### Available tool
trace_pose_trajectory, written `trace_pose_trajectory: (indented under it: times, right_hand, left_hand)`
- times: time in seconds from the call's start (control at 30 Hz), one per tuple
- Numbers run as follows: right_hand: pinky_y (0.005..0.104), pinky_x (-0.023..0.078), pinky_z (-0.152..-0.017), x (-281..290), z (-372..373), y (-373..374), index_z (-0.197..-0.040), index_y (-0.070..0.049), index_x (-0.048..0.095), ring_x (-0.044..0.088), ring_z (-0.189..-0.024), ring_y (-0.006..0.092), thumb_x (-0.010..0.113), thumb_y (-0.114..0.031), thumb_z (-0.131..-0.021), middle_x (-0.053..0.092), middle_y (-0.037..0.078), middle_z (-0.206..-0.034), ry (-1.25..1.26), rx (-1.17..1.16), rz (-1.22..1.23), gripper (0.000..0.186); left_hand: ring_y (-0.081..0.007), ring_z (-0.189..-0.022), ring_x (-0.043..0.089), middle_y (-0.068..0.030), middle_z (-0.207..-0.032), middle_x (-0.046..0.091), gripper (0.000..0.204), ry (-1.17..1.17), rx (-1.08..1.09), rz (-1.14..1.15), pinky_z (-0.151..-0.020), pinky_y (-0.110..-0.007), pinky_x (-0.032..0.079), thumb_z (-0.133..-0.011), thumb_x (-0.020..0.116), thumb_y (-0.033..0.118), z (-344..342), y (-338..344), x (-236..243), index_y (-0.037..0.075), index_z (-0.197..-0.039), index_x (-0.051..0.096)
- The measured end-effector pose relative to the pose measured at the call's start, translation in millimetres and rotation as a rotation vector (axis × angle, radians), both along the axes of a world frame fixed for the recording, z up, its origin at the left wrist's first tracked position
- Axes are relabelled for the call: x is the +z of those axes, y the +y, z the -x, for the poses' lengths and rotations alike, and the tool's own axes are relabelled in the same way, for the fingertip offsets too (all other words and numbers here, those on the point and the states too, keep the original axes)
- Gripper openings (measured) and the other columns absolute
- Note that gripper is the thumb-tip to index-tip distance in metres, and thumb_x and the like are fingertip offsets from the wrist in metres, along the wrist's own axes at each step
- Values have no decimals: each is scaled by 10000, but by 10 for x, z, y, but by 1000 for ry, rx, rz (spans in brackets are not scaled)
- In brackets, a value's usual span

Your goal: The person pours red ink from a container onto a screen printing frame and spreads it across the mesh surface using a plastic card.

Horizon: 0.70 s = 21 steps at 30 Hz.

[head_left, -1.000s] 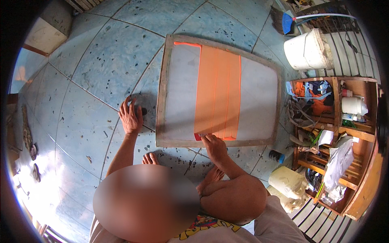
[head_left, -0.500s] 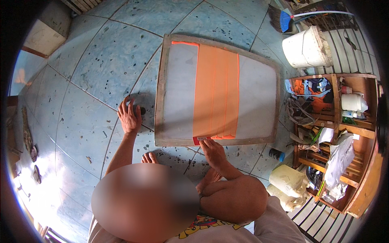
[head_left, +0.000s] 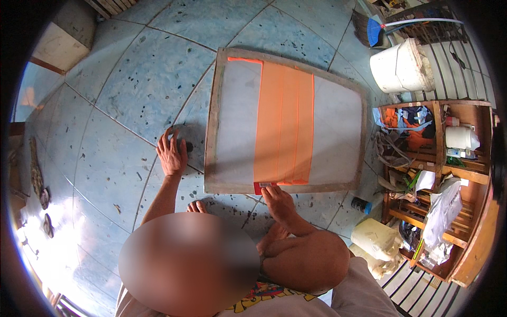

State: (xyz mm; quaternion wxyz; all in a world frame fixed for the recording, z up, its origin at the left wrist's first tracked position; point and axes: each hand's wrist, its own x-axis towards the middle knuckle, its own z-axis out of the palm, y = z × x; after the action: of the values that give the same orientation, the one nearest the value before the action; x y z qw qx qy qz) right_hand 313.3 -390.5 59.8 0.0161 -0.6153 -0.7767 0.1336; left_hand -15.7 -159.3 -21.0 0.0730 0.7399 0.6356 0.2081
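Observation:
A framed screen [head_left: 338,124] with pale mesh and a worn wooden border lies on the floor before me. A wide band of orange paint [head_left: 285,121] runs across the mesh from the far side to the near side, with thin raised lines along it. My right hand [head_left: 279,201] pinches a small red card [head_left: 265,187] at the band's near left corner, by the near border. Left of the frame, my left hand [head_left: 171,157] has its fingers spread, low over the floor. A small dark object [head_left: 189,146] is beside its thumb; whether they touch is unclear.
Blue floor tiles [head_left: 127,79] carry dark specks. To the right stand a white bucket [head_left: 398,66], a wooden shelf [head_left: 465,174] with rags and bags, a dark jar [head_left: 361,205] and a pale container [head_left: 376,236]. A blue-headed broom [head_left: 374,31] is at the far right.
The view has shifted slightly. My right hand and the red card stay at nearly the same place by the near border, with more of the card showing. My left hand has hardly moved.

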Motion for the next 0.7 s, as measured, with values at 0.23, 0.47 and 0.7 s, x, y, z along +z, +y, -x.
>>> trace_pose_trajectory:
  times: [0.23, 0.47, 0.7]
  right_hand:
    - [402, 594, -833, 383, -196, 658, -1180, -76, 685, 687, -1021, 264, 617, -62, -868, 686, 85, -1072, 116, -154, 11, 320]
    - [456, 569, -773, 312, -576, 2328, -1018, -47, 702, 698, -940, 336, 585, -28, -914, 713, 134, -950, 151, -165, -263, 158]
    - [506, 553, -852, 243, -615, 3912, -1036, -47, 740, 702, -968, 369, 591, -75, -939, 742, 155, -974, 76, -181, -408, 180]
  left_hand:
    - [-352, -1376, 442, -97, -1512, 485, 415, 7, 3, -17, -1107, -519, 358, -1003, 617, 278, 59, -9, 38, 131, -1389, 577]
    - [-359, -1375, 437, -102, -1520, 473, 436, 5, 9, 16, -1105, -530, 354, -991, 627, 263, 60, -11, 51, 116, -1396, 564]
    - [-360, -1384, 433, -93, -1527, 472, 447, -19, 20, 41, -1112, -536, 352, -979, 634, 256, 112, -29, 42, 137, -1404, 567]
